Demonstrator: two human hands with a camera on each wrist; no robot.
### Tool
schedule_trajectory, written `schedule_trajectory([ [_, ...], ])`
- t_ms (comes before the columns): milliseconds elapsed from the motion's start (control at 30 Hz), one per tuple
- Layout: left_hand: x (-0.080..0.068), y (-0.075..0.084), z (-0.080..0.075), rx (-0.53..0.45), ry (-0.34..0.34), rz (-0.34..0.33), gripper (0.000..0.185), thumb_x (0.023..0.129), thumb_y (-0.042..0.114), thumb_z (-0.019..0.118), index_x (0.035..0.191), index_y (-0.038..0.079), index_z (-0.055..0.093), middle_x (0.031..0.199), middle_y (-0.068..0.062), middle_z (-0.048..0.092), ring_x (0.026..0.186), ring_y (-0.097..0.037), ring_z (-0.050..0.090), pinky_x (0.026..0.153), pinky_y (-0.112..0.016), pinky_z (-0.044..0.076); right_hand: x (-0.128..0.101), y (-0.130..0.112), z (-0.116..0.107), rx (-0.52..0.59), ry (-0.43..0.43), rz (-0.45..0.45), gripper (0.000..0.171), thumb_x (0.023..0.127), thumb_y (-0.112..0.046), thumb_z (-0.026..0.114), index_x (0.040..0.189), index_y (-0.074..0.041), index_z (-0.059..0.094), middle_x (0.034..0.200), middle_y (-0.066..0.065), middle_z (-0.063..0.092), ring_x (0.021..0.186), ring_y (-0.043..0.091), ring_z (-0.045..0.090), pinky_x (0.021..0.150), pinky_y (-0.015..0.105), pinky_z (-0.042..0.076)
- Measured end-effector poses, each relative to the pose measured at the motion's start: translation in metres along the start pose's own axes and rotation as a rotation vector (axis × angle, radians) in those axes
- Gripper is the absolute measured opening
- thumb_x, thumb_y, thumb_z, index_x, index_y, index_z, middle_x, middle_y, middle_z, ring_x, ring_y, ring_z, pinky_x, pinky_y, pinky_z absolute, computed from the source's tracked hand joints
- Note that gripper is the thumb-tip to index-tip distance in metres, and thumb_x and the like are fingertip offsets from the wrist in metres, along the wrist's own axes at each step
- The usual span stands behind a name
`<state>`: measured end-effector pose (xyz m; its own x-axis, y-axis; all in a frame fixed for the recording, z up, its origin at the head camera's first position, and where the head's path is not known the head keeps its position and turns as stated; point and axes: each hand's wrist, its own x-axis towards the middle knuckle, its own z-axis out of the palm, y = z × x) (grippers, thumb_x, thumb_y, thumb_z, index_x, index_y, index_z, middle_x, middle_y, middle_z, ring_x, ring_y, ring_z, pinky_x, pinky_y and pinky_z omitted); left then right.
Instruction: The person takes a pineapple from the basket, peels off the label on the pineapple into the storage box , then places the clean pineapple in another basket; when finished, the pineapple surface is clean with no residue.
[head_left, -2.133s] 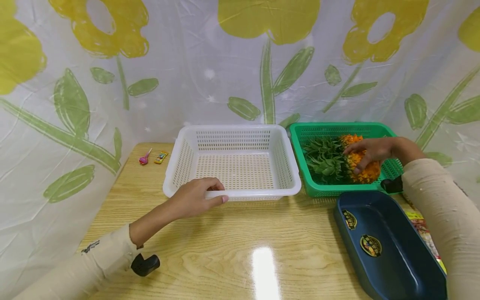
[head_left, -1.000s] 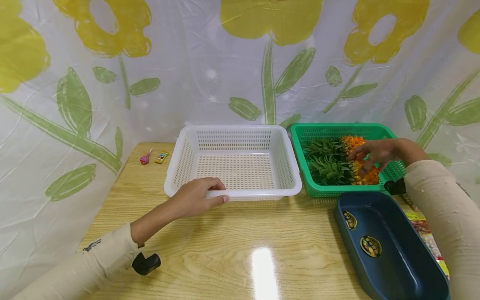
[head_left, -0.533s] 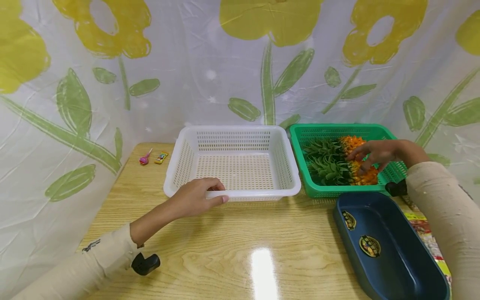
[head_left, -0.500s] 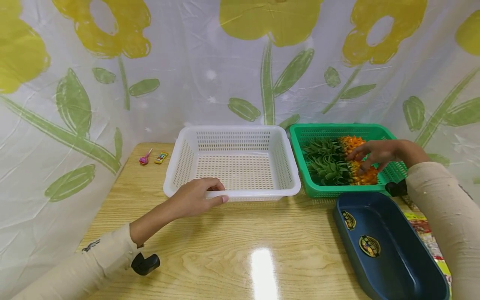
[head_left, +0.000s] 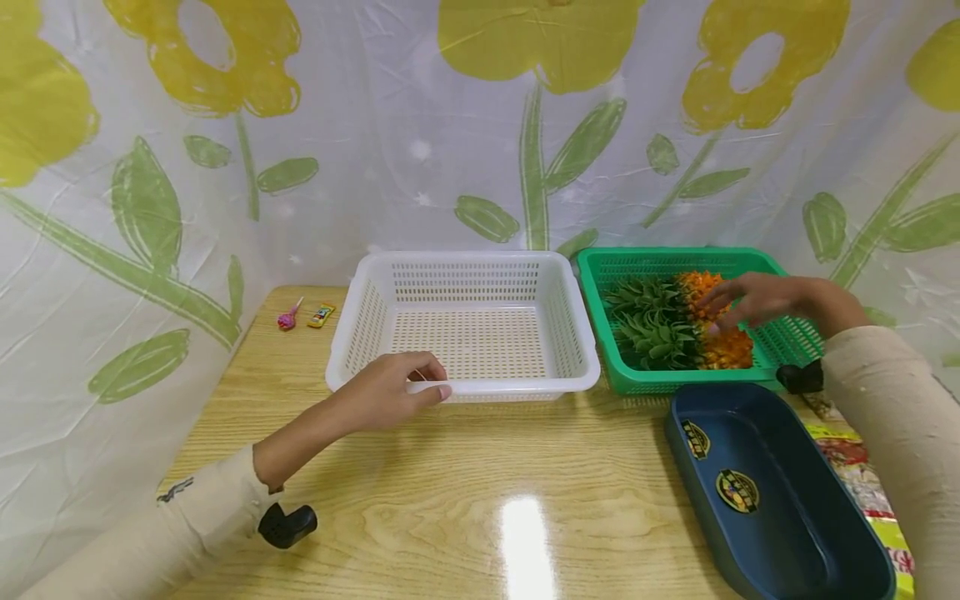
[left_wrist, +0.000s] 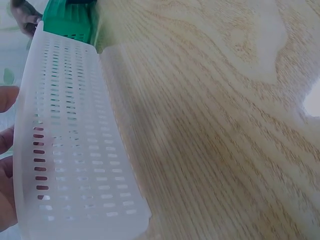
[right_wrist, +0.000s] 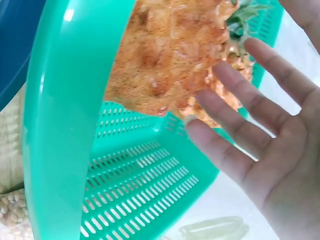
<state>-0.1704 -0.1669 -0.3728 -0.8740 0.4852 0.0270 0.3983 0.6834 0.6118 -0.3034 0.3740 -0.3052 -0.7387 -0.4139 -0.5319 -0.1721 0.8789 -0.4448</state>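
My left hand [head_left: 390,392] grips the near rim of a white slotted plastic basket [head_left: 525,387], with fingertips inside and thumb over the front. In the left wrist view, its fingers [left_wrist: 7,200] show at the edge behind the basket wall [left_wrist: 75,130]. Two orange pineapples with green leafy crowns [head_left: 656,337] lie side by side in a green plastic basket [head_left: 645,383]. Just over the fruit is my right hand [head_left: 772,302], fingers spread. The right wrist view shows its palm [right_wrist: 290,160] with nothing held, beside the nearer pineapple [right_wrist: 160,55]; fingertip contact is unclear.
A deep blue tray [head_left: 817,500] with round stickers stands before the green basket. Printed packets [head_left: 847,454] lie to its right, partly under my sleeve. A lollipop [head_left: 287,318] and a yellow wrapped candy [head_left: 321,315] lie left of the white basket.
My right hand has drawn back a little to the right from the pineapples, and its fingers have straightened. The left hand has kept its place on the white basket's rim.
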Motion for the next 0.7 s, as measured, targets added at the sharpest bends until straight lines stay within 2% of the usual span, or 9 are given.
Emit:
schedule_trajectory([
  [233,-0.002,-0.001,-0.007,0.0,0.0,-0.013,0.018,0.097,0.035,0.066,0.105,0.019,0.068,0.101,0.005,0.07,0.1,-0.018,0.066,0.088,-0.04,0.053,-0.015,-0.01,-0.001,-0.013,0.147,-0.068,0.068,0.098,-0.033,0.066,0.152,-0.002,0.038,0.151,0.028,0.042,0.132,0.05,0.046,0.094,0.059,0.049],
  [467,-0.006,-0.004,-0.02,0.002,0.031,-0.011,0.021,0.097,0.034,0.066,0.108,0.017,0.068,0.1,0.004,0.07,0.096,-0.016,0.066,0.085,-0.039,0.053,-0.028,-0.03,0.003,0.032,0.204,-0.181,0.06,0.097,-0.026,0.067,0.15,-0.009,0.043,0.152,0.021,0.043,0.135,0.049,0.044,0.098,0.064,0.044],
  [567,-0.009,-0.006,-0.027,-0.001,0.051,0.003,0.024,0.098,0.033,0.066,0.112,0.014,0.069,0.101,0.004,0.069,0.096,-0.015,0.064,0.087,-0.039,0.052,-0.031,-0.041,0.007,0.025,0.232,-0.217,0.058,0.096,-0.026,0.069,0.148,-0.015,0.047,0.151,0.016,0.047,0.135,0.044,0.046,0.098,0.061,0.046],
  [700,-0.013,-0.006,-0.034,-0.004,0.072,0.012,0.031,0.098,0.035,0.066,0.119,0.013,0.068,0.102,0.005,0.069,0.098,-0.014,0.063,0.091,-0.042,0.052,-0.034,-0.058,0.014,0.011,0.252,-0.259,0.058,0.094,-0.024,0.072,0.147,-0.017,0.049,0.148,0.012,0.051,0.133,0.04,0.05,0.096,0.049,0.051],
])
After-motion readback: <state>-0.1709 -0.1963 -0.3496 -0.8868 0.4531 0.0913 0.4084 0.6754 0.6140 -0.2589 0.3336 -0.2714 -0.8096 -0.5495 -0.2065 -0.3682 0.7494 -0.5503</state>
